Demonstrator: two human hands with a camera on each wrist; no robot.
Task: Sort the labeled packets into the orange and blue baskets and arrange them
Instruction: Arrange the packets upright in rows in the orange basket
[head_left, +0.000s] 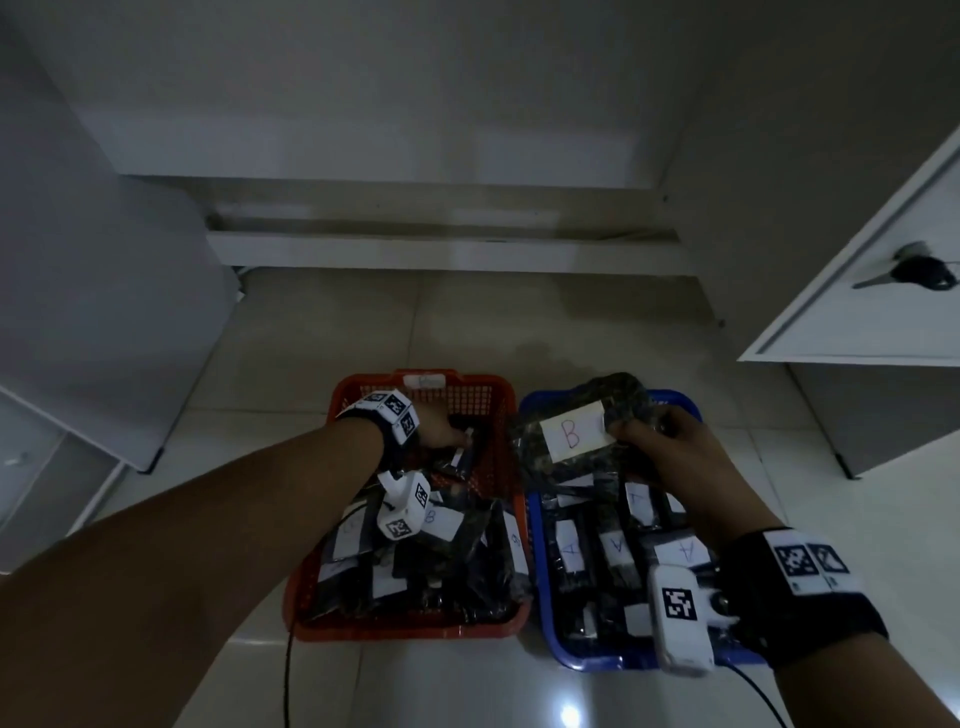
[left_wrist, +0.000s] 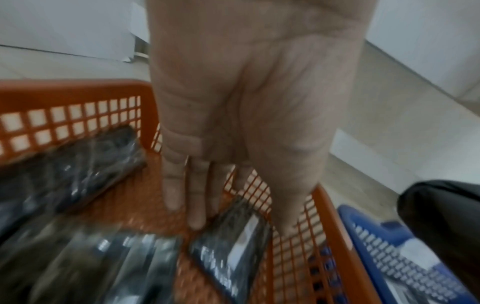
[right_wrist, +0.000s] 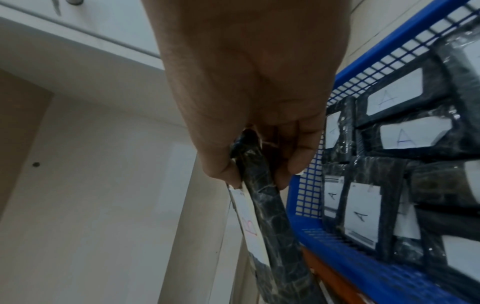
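Over blue basket (head_left: 540, 525) | right hand (head_left: 670, 457) pinches B packet (head_left: 571, 431) | label half-hidden

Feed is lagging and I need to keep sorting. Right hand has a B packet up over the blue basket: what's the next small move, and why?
Probably carry the B packet left and set it in the orange basket. The right hand pinches it above the blue basket, where readable labels say A, while the orange one shows B labels. The left hand, fingers straight, reaches into the orange basket's far end, seemingly making room.
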